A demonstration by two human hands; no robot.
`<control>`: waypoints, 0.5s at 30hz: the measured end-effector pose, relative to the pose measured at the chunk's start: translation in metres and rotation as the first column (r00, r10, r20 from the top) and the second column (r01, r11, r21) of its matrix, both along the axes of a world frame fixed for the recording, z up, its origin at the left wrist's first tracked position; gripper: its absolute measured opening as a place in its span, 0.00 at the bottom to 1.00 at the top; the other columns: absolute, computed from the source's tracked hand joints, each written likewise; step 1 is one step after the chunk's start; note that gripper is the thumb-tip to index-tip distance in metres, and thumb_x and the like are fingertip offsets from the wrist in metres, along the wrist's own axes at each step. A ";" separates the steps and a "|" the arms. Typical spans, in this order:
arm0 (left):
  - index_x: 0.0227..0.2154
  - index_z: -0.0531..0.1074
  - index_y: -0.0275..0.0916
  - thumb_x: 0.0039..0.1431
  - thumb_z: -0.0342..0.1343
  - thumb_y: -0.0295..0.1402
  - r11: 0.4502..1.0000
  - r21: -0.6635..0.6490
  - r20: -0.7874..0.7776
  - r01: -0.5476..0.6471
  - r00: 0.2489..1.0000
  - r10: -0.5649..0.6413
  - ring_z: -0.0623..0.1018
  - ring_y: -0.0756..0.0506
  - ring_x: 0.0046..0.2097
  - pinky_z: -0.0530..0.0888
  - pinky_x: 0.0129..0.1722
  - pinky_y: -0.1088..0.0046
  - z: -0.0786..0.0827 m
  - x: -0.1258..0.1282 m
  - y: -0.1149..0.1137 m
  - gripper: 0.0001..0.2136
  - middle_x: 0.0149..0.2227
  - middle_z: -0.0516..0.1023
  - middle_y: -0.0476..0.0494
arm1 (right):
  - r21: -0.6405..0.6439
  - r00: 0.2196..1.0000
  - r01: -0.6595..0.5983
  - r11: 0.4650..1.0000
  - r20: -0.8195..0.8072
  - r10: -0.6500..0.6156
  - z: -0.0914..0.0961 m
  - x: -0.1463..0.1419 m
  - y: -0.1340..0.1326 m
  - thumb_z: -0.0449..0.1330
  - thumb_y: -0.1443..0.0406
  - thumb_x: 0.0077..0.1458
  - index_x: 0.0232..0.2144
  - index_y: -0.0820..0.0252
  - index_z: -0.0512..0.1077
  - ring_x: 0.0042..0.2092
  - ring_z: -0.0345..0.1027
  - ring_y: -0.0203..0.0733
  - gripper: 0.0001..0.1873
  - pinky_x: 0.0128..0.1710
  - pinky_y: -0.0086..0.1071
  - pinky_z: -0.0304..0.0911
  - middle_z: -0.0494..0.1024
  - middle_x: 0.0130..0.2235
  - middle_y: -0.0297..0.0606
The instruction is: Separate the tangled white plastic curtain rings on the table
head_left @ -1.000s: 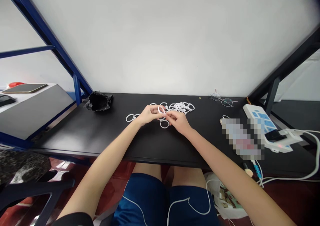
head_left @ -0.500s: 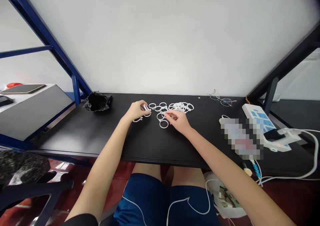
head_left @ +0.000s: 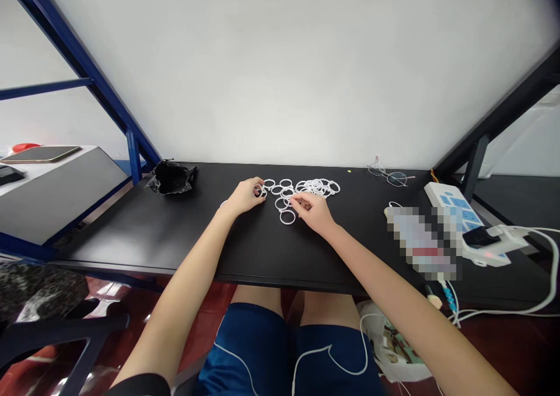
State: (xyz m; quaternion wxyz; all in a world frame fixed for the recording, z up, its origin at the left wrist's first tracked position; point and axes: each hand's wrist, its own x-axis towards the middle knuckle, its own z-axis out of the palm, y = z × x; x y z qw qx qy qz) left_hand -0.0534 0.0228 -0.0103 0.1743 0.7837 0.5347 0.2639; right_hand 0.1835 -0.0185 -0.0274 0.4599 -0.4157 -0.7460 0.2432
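Note:
Several thin white rings with small eyelets lie on the black table, the densest pile of rings (head_left: 315,184) at the back middle. My left hand (head_left: 245,196) has its fingers curled round a white ring (head_left: 261,186) at the left end of the group. Another ring (head_left: 223,203) shows only as an edge behind my left wrist. With thumb and fingertips pinched together, my right hand (head_left: 314,210) is at the edge of a ring in the middle; the fingers partly hide it. Just in front lies one loose-looking ring (head_left: 287,217), flat on the table.
A crumpled black plastic bag (head_left: 172,178) stands open at the back left. Glasses (head_left: 389,174) lie at the back right. Nearer are a blurred-out phone (head_left: 420,241) and a white power strip (head_left: 459,209) with cables. The table's front edge (head_left: 280,281) runs above my lap.
My left hand has shifted right and slightly forward, closer to the other rings. The ring left lying beside it is now mostly hidden by my wrist. My right hand has hardly moved.

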 end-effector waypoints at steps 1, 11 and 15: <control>0.43 0.70 0.38 0.48 0.59 0.32 1.000 0.012 0.007 0.015 1.000 -0.015 0.75 0.47 0.35 0.72 0.40 0.70 -0.001 0.000 0.001 0.17 0.37 0.76 0.45 | 0.003 1.000 0.000 1.000 -0.001 0.000 0.000 0.000 0.000 0.58 0.60 0.56 0.31 0.60 0.76 0.21 0.67 0.35 0.10 0.23 0.29 0.63 0.76 0.24 0.35; 0.45 0.70 0.38 0.48 0.59 0.34 0.996 0.084 0.003 0.036 0.999 -0.037 0.74 0.42 0.46 0.72 0.47 0.65 0.002 -0.001 -0.001 0.19 0.47 0.72 0.39 | 0.014 1.000 0.002 1.000 0.005 -0.002 0.000 0.000 0.000 0.58 0.59 0.56 0.31 0.59 0.75 0.22 0.67 0.36 0.10 0.24 0.30 0.63 0.76 0.24 0.35; 0.44 0.71 0.38 0.51 0.58 0.43 0.998 0.045 -0.018 -0.033 0.999 0.034 0.74 0.40 0.48 0.69 0.52 0.62 0.007 -0.019 0.001 0.19 0.47 0.74 0.39 | 0.012 1.000 0.005 1.000 0.001 -0.005 0.001 0.000 -0.001 0.58 0.60 0.56 0.30 0.58 0.75 0.22 0.67 0.36 0.09 0.24 0.30 0.63 0.76 0.24 0.35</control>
